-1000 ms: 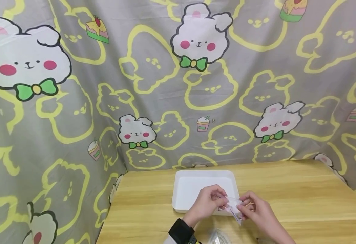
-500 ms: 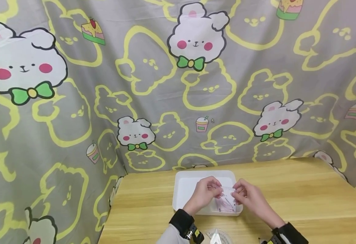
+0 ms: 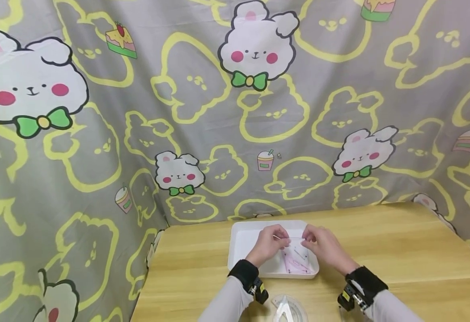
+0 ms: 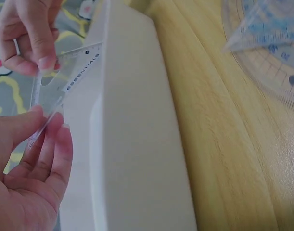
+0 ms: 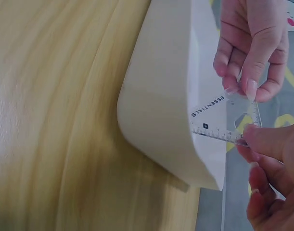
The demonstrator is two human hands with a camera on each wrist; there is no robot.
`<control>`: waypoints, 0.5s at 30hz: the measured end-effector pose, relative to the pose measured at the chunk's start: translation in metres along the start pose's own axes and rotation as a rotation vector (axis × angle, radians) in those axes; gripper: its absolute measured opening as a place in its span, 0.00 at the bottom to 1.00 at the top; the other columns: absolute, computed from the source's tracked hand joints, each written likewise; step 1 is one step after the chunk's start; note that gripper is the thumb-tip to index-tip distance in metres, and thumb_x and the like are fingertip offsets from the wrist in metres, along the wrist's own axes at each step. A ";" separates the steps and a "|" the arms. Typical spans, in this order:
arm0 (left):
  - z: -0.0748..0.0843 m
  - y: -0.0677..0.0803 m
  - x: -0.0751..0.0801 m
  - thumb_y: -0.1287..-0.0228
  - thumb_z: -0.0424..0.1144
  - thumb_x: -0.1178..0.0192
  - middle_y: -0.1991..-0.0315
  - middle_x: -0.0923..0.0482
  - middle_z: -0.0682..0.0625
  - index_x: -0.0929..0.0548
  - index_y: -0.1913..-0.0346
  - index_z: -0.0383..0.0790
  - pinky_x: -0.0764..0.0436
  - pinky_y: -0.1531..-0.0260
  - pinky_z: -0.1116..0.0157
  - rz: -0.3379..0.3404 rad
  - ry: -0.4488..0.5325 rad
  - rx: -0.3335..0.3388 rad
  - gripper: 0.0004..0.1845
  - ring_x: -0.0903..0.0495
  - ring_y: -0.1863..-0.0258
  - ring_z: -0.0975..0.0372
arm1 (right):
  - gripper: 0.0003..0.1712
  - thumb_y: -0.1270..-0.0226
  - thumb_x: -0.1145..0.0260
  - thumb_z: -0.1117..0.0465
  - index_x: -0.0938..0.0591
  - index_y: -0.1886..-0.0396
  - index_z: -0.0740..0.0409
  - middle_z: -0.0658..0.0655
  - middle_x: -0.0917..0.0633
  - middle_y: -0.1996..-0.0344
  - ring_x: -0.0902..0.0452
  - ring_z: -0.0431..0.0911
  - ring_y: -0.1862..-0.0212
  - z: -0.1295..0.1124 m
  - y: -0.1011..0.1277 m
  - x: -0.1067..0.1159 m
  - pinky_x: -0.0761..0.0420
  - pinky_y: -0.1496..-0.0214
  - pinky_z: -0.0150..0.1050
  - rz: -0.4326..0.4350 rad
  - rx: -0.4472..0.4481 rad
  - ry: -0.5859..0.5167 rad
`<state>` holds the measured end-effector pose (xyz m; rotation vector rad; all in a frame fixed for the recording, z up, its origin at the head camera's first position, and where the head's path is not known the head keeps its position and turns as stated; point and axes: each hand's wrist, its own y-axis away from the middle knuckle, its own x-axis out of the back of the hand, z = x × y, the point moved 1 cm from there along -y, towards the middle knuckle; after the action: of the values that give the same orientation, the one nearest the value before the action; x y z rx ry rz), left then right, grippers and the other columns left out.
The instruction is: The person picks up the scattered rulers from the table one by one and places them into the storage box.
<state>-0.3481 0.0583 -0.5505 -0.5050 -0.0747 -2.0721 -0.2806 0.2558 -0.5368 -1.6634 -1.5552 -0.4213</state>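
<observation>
My left hand [image 3: 267, 246] and right hand [image 3: 325, 248] pinch the two upper corners of a clear set square [image 4: 60, 77] between thumbs and fingers. The set square carries dark "ESSENTIALS" lettering and scale marks, and it is tilted over the white tray [image 3: 233, 255]. In the right wrist view, its lower part dips behind the wall of the tray [image 5: 156, 72]. Seen from the head, a see-through pinkish patch [image 3: 297, 266] with small dark dots shows below the fingers, over the tray's right half.
Nearer me on the wooden table [image 3: 186, 268] lies a clear protractor [image 3: 300, 308], overlapped by a smaller clear set square [image 3: 285, 311]. A patterned curtain [image 3: 218, 134] hangs behind the table and along its left side.
Both hands have moved farther from me over the tray. The set square has turned from slanting sideways to hanging between both hands, and the protractor shows more fully.
</observation>
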 end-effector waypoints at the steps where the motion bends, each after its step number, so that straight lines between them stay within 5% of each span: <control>1: -0.002 0.000 -0.001 0.32 0.27 0.32 0.70 0.15 0.48 0.17 0.63 0.34 0.14 0.69 0.66 0.000 -0.003 0.005 0.03 0.11 0.70 0.57 | 0.11 0.39 0.25 0.70 0.19 0.67 0.54 0.45 0.17 0.73 0.25 0.43 0.64 0.002 -0.001 -0.001 0.26 0.58 0.41 -0.001 0.009 0.013; 8: -0.020 0.001 -0.008 0.33 0.28 0.31 0.72 0.16 0.51 0.17 0.64 0.35 0.17 0.72 0.71 -0.018 -0.049 0.061 0.04 0.13 0.73 0.61 | 0.09 0.39 0.24 0.69 0.17 0.67 0.54 0.44 0.17 0.74 0.30 0.42 0.66 0.015 -0.002 -0.012 0.31 0.62 0.39 -0.061 0.025 0.078; 15: -0.024 -0.016 -0.003 0.33 0.31 0.30 0.67 0.12 0.50 0.16 0.64 0.40 0.21 0.64 0.72 -0.013 -0.220 0.032 0.04 0.19 0.69 0.71 | 0.09 0.43 0.22 0.68 0.15 0.67 0.56 0.45 0.17 0.75 0.31 0.44 0.67 0.019 -0.018 -0.011 0.33 0.60 0.43 -0.037 0.107 0.174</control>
<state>-0.3674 0.0632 -0.5712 -0.7121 -0.2410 -2.0183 -0.3054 0.2610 -0.5506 -1.4787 -1.4561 -0.4809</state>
